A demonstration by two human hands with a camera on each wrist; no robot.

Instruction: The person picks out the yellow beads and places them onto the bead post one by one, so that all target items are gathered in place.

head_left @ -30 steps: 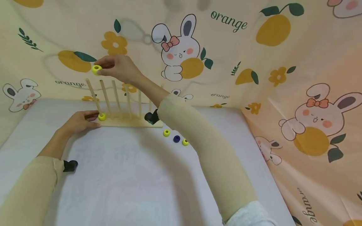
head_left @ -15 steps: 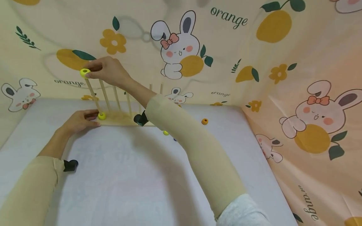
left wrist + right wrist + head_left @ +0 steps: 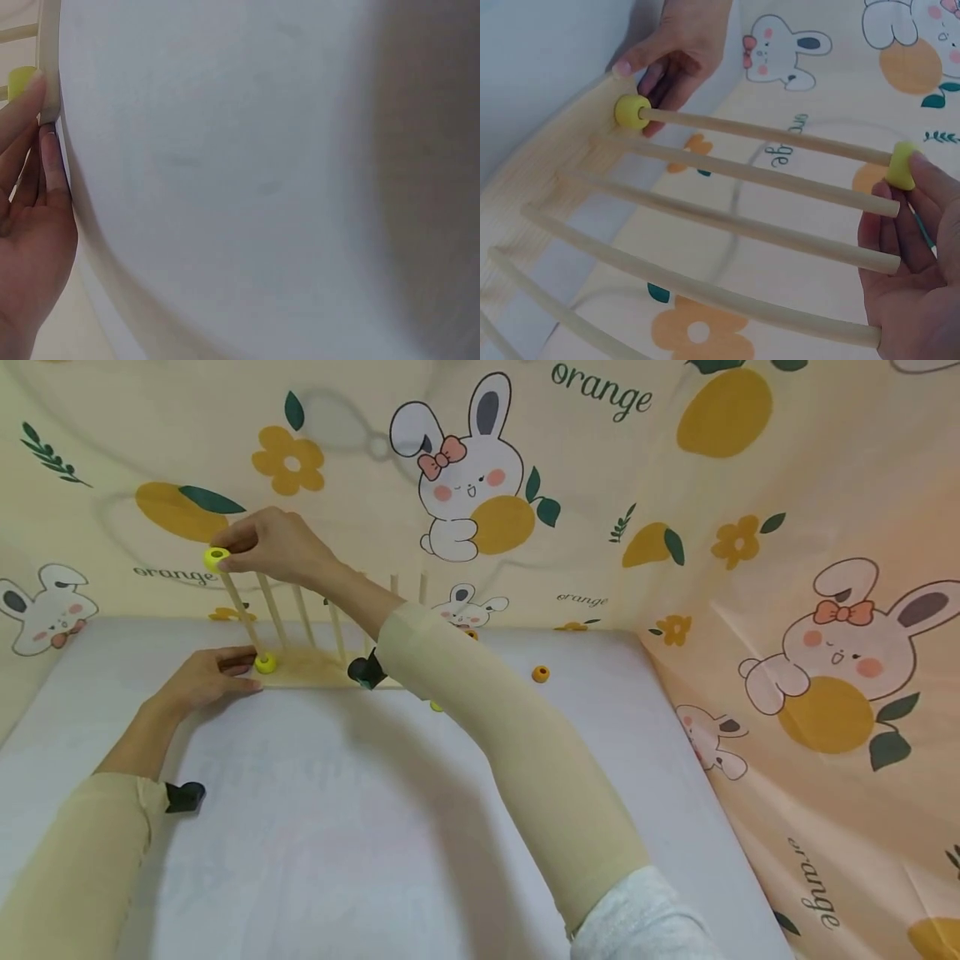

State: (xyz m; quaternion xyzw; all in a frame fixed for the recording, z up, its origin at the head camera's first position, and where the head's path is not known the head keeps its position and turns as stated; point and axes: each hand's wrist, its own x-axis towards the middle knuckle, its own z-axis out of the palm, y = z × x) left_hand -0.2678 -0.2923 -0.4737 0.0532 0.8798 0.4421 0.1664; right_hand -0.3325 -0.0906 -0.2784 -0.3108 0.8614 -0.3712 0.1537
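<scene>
Yellow bead (image 3: 213, 564), pinched in right fingers (image 3: 240, 534), at tip of end peg (image 3: 240, 608), left fingers (image 3: 238, 653) holding rack (image 3: 311, 670)

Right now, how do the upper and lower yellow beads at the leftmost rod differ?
The right grip pinches the upper bead atop the rod; the lower bead sits around the rod's base. The upper bead's hole shows open; the rod fills the lower bead's. Both are yellow and rounded.

Bunny-printed backdrop (image 3: 585, 468) behind white surface (image 3: 315, 835)
</scene>
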